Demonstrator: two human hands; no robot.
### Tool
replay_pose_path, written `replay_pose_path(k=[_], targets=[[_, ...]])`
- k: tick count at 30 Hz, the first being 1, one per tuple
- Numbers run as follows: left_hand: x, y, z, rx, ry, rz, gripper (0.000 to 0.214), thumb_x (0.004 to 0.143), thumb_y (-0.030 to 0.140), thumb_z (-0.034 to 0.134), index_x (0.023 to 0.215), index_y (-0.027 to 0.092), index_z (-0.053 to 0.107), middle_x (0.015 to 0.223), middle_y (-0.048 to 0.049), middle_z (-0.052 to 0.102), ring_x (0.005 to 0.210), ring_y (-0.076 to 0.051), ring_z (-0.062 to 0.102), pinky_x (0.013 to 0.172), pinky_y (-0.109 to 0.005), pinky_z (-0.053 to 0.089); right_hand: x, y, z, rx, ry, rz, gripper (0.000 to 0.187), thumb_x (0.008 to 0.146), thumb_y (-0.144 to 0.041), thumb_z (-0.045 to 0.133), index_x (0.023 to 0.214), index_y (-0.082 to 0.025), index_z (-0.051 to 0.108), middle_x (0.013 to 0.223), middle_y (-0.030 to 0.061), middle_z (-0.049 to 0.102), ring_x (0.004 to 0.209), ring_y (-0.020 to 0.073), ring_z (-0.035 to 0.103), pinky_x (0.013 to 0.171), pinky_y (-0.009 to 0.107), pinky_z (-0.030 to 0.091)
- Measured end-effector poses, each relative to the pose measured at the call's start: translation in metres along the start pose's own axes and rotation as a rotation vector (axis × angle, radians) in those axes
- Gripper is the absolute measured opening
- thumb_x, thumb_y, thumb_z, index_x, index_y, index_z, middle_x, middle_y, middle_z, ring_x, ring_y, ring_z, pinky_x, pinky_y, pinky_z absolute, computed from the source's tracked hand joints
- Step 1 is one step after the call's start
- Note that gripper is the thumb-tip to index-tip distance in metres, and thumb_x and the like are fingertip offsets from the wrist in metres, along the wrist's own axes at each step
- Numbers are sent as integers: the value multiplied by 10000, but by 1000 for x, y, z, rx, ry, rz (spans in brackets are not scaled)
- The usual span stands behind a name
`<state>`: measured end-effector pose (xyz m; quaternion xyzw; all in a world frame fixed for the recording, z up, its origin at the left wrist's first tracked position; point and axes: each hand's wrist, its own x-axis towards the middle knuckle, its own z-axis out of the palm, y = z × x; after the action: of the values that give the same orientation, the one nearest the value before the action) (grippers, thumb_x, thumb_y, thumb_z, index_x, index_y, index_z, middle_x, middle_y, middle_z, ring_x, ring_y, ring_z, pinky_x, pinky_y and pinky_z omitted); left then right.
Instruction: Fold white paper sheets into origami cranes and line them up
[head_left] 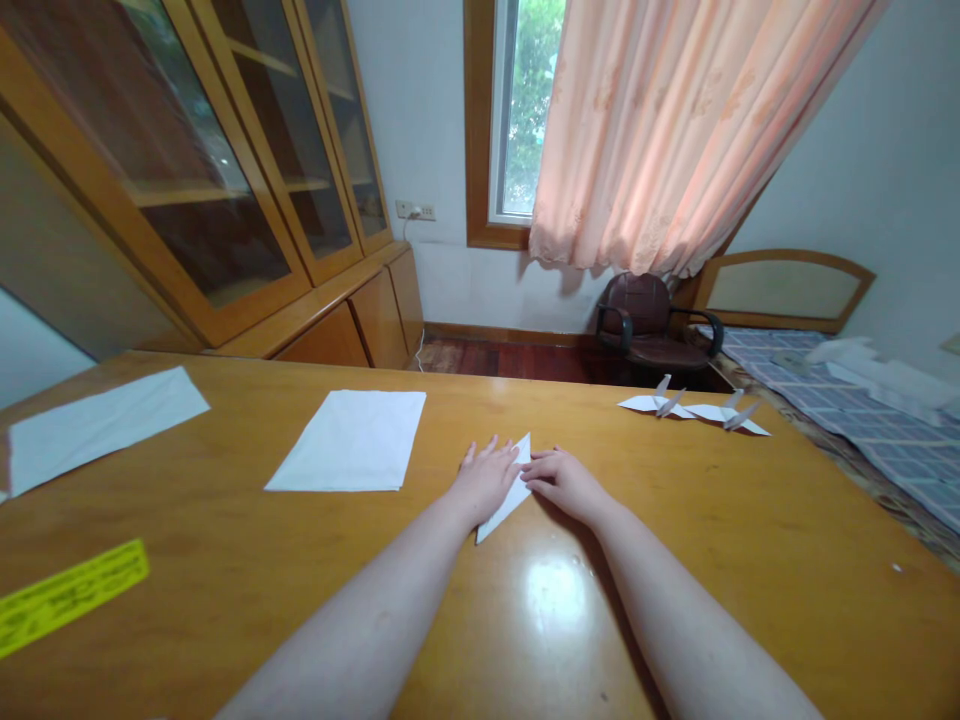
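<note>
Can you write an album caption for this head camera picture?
Left hand and right hand hold a folded white paper on a wooden table near paper cranes.

- left forearm (360,620): bare, smooth and rounded, widening from the wrist until the picture's bottom edge cuts it off
- right forearm (679,610): equally bare and smooth, with the same taper
- left hand (486,480): bare, with slim fingers
- right hand (566,484): bare, soft-looking, with slim fingers
</note>
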<state>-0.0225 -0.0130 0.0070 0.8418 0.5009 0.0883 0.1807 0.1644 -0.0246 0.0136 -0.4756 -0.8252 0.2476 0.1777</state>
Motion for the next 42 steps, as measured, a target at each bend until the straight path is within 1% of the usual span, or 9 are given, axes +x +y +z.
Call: replay_pose_path(k=[3, 5, 9, 17, 22, 28, 38, 40, 42], targets=[[0, 2, -1, 14, -21, 0, 511, 883, 439, 364, 1368, 280, 343, 1461, -29, 315, 1376, -245, 168, 1096, -538, 79, 0, -1, 3, -58, 34, 26, 243, 846, -295, 511, 1041, -295, 655, 1154, 26, 638, 1168, 203, 491, 1058, 479, 180], [0, 4, -1, 25, -43, -12, 556, 861, 411, 425, 1387, 274, 306, 1472, -38, 286, 1379, -250, 157, 1096, -538, 74, 1, -1, 6, -107, 58, 86, 320, 857, -293, 484, 1159, -296, 589, 1253, 29, 572, 1236, 217, 420, 1064, 504, 145], [1, 6, 1, 37, -54, -20, 566, 864, 367, 422, 1401, 277, 268, 1480, -37, 268, 1382, -246, 143, 1095, -545, 74, 2, 1, 8, -201, 30, 175, 438, 870, -320, 450, 1308, -303, 447, 1386, 23, 432, 1336, 249, 252, 1069, 541, 66], [0, 6, 1, 52, -72, 5, 543, 871, 332, 397, 1398, 290, 272, 1488, -34, 248, 1386, -246, 126, 1093, -556, 64, 1, 5, 6, -265, 55, 208, 428, 886, -399, 419, 1303, -310, 453, 1386, 17, 434, 1335, 264, 237, 1064, 562, 14], [0, 4, 1, 54, -73, 11, 535, 872, 322, 391, 1394, 284, 281, 1490, -38, 241, 1385, -258, 122, 1085, -576, 74, 4, 7, 7, -346, 99, 310, 420, 888, -457, 395, 1287, -347, 467, 1424, 34, 373, 1338, 316, 199, 1042, 593, 48], [0, 4, 3, 47, -67, 10, 535, 871, 324, 393, 1394, 291, 281, 1493, -31, 233, 1387, -246, 116, 1091, -561, 65, 7, 5, 8, -397, 121, 404, 416, 901, -448, 358, 1306, -383, 428, 1442, 48, 323, 1347, 328, 165, 1032, 606, 55], [-1, 12, -2, 61, -73, -12, 538, 858, 300, 403, 1387, 269, 306, 1488, -39, 245, 1383, -259, 134, 1090, -564, 71, 8, 3, 10, -396, 168, 471, 465, 900, -499, 320, 1335, -354, 396, 1456, 65, 295, 1348, 325, 164, 1043, 584, 39], [-2, 12, -2, 59, -61, -8, 539, 857, 299, 409, 1385, 284, 303, 1485, -34, 253, 1382, -256, 140, 1091, -560, 69, 7, 2, 9, -389, 175, 460, 482, 897, -510, 320, 1350, -353, 371, 1467, 68, 272, 1354, 323, 151, 1044, 586, 42], [-3, 12, -1, 51, -46, 4, 546, 860, 302, 405, 1392, 297, 282, 1484, -26, 258, 1383, -253, 139, 1090, -562, 72, 7, 0, 7, -385, 156, 385, 478, 895, -516, 326, 1352, -377, 357, 1489, 49, 223, 1366, 311, 119, 1050, 577, 33]])
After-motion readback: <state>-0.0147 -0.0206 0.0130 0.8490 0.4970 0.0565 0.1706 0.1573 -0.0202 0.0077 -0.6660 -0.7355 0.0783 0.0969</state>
